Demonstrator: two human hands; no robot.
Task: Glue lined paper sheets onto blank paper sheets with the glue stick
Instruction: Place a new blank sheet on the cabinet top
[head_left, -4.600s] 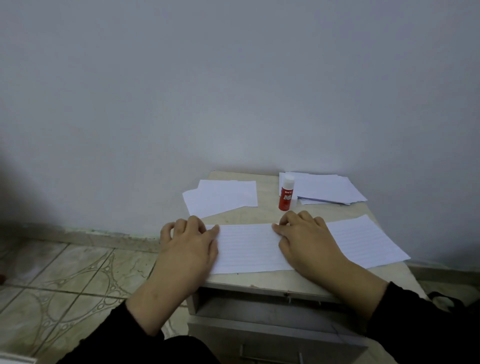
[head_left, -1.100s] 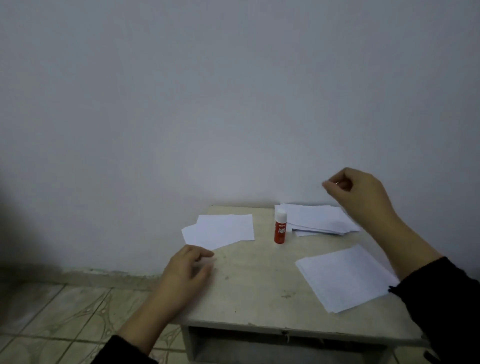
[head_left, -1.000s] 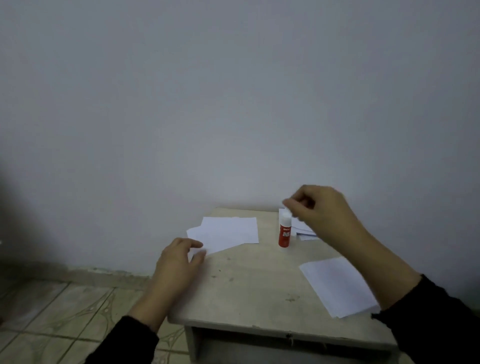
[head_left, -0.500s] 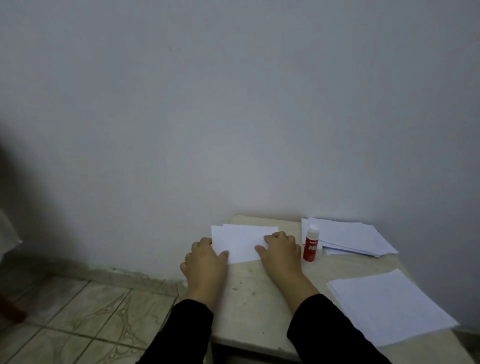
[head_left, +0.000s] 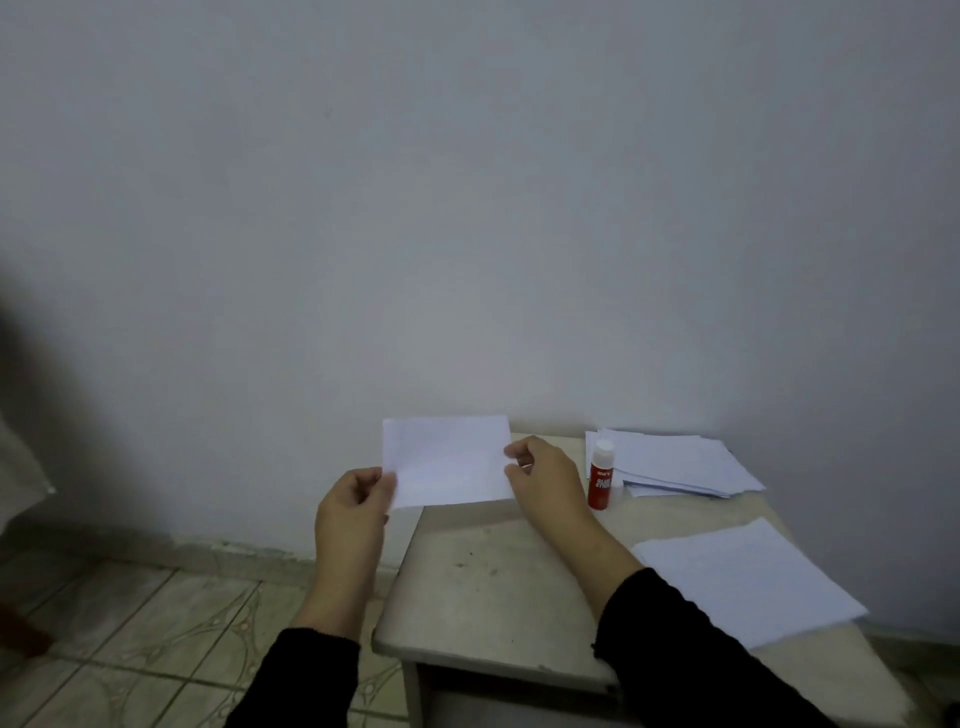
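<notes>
Both hands, left hand (head_left: 350, 512) and right hand (head_left: 545, 480), pinch a paper sheet (head_left: 447, 460) by its side edges, lifted off the worktop (head_left: 493, 577), likely to position it for gluing, glue stick (head_left: 601, 475) upright nearby.

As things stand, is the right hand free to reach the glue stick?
Probably not yet: the right hand pinches the paper sheet that the left hand also holds. The glue stick stands upright just beside it, nothing between.
</notes>
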